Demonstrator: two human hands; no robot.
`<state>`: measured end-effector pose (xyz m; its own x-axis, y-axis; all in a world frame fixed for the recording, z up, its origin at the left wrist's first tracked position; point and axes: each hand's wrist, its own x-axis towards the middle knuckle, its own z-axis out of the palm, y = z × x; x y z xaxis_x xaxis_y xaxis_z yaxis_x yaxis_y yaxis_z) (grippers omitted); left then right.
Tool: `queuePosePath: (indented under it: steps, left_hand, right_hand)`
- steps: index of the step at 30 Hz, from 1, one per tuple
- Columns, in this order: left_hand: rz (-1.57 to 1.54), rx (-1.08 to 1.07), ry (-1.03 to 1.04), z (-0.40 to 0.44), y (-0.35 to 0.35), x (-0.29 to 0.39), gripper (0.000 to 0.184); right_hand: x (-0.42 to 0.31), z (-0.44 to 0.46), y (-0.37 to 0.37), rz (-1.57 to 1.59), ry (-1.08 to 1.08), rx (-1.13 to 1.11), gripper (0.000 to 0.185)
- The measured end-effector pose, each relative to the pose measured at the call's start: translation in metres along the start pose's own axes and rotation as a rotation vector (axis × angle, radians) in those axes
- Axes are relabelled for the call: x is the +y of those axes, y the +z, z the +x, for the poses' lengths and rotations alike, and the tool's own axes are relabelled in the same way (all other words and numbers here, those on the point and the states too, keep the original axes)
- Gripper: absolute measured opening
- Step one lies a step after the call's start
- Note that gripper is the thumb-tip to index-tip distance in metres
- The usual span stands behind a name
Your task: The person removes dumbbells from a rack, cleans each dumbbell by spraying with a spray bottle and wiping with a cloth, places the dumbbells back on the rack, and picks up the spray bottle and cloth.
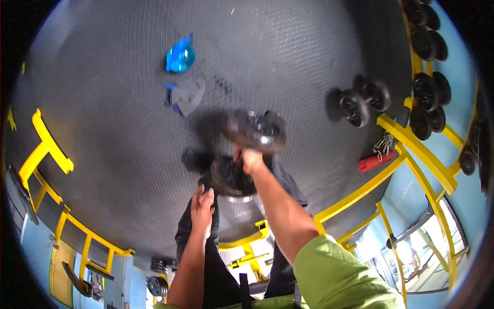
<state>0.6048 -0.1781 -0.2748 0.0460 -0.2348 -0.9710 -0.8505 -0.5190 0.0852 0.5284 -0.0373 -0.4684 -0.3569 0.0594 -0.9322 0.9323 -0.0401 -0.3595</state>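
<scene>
My right hand [252, 160] is wrapped around the handle of a black dumbbell [254, 131], its round plates on both sides of my fist. The dumbbell is slightly blurred and sits between and in front of my legs; whether it touches the floor I cannot tell. My left hand [201, 208] lies against my dark trouser leg [212, 219] near the knee, fingers apart and holding nothing. Ahead on the black floor mat [283, 62] are a blue bottle [180, 56] and a grey cloth item with blue parts [187, 96], perhaps gloves.
Another pair of dumbbells [365, 100] lies to the right, by a yellow frame [419, 149]. A red roll [376, 161] and a metal chain [384, 143] are beside the frame. Dumbbells [429, 92] fill a rack at far right. A yellow stand [46, 141] is on the left.
</scene>
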Motion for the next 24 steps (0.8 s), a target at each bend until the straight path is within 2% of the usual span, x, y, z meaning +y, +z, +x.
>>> queuePosePath:
  steps: [2,3,4,6,8,10,12,15,16,18,19,20,22,23,24]
  left_hand:
    - [-0.026,-0.013,-0.04,-0.04,0.001,0.013,0.064]
    - [-0.042,-0.04,0.057,-0.066,0.006,0.022,0.063]
    - [0.034,-0.04,0.13,-0.086,0.008,0.028,0.065]
    - [0.248,-0.091,0.095,-0.138,0.014,0.056,0.074]
    - [0.387,-0.094,0.203,-0.173,0.019,0.069,0.078]
    - [0.46,-0.093,0.273,-0.233,0.041,0.116,0.079]
    - [0.377,-0.186,0.235,-0.279,0.063,0.162,0.081]
    - [0.355,-0.343,0.261,-0.332,0.101,0.22,0.08]
    - [0.356,-0.384,0.255,-0.34,0.116,0.236,0.08]
    - [0.294,-0.552,0.237,-0.353,0.144,0.267,0.061]
    - [0.231,-0.569,0.184,-0.374,0.161,0.289,0.056]
    - [0.21,-0.59,0.214,-0.38,0.184,0.312,0.056]
    - [0.243,-0.725,0.023,-0.387,0.226,0.361,0.051]
    - [0.226,-0.871,0.077,-0.384,0.248,0.381,0.048]
    - [0.227,-0.926,0.191,-0.385,0.272,0.4,0.056]
  right_hand:
    - [-0.001,-0.042,-0.014,0.062,0.052,0.046,0.014]
    - [-0.028,-0.081,-0.023,-0.031,0.052,-0.04,0.018]
    - [-0.053,-0.111,-0.027,0.124,0.146,-0.046,0.016]
    - [-0.098,-0.173,-0.043,0.109,0.094,-0.047,0.013]
    - [-0.168,-0.237,-0.06,0.269,0.111,-0.081,0.002]
    - [-0.227,-0.283,-0.084,0.325,0.168,-0.113,0.011]
    - [-0.294,-0.322,-0.101,0.433,0.174,-0.106,0.011]
    - [-0.398,-0.367,-0.132,0.511,0.091,-0.107,0.014]
    - [-0.431,-0.376,-0.14,0.496,0.06,-0.104,0.015]
    - [-0.477,-0.369,-0.157,0.521,-0.081,-0.099,0.016]
    - [-0.508,-0.373,-0.163,0.523,-0.145,-0.124,0.015]
    - [-0.545,-0.374,-0.168,0.523,-0.224,-0.153,0.015]
    - [-0.604,-0.365,-0.17,0.543,-0.239,-0.136,0.016]
    - [-0.624,-0.351,-0.172,0.564,-0.279,-0.115,0.017]
    - [-0.645,-0.336,-0.174,0.585,-0.313,-0.091,0.017]
